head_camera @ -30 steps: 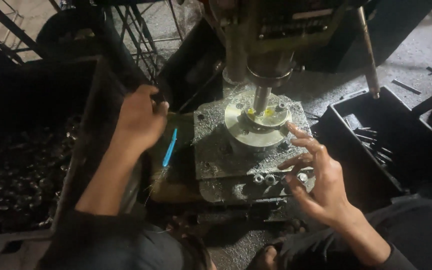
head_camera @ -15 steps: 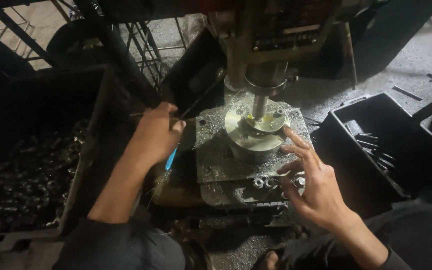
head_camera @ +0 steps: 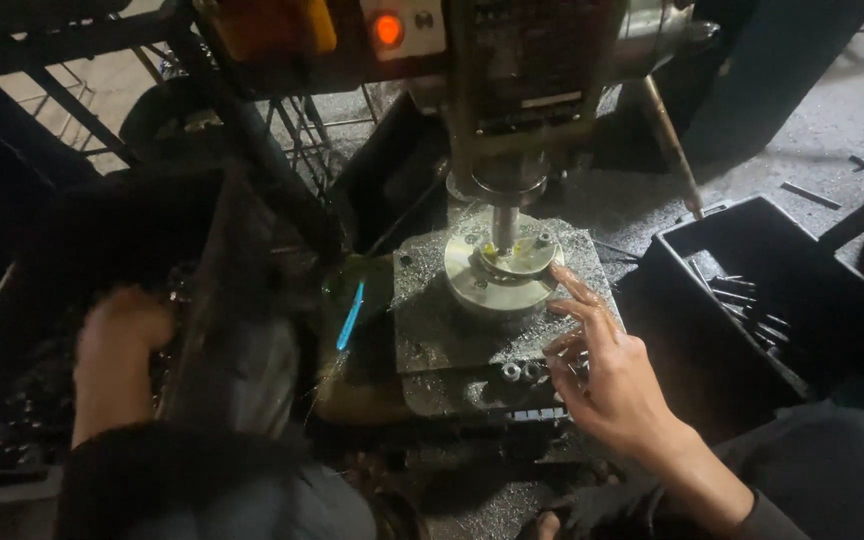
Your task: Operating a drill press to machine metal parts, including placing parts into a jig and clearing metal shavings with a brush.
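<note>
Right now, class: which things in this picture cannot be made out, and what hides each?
- Left hand: fingers blurred, dipped in the dark left crate; any hold unclear.
- Right crate: parts too dim.
- Round fixture: workpiece hidden by the spindle.
- Machine top: cut off by the edge.

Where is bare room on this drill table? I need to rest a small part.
Bare plate lies left of the round fixture, toward the blue tool. The front edge by the nuts and right hand is crowded.

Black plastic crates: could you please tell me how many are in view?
2: left crate, where the left hand reaches in; right crate, beside the right hand. Others may sit outside the frame.
</note>
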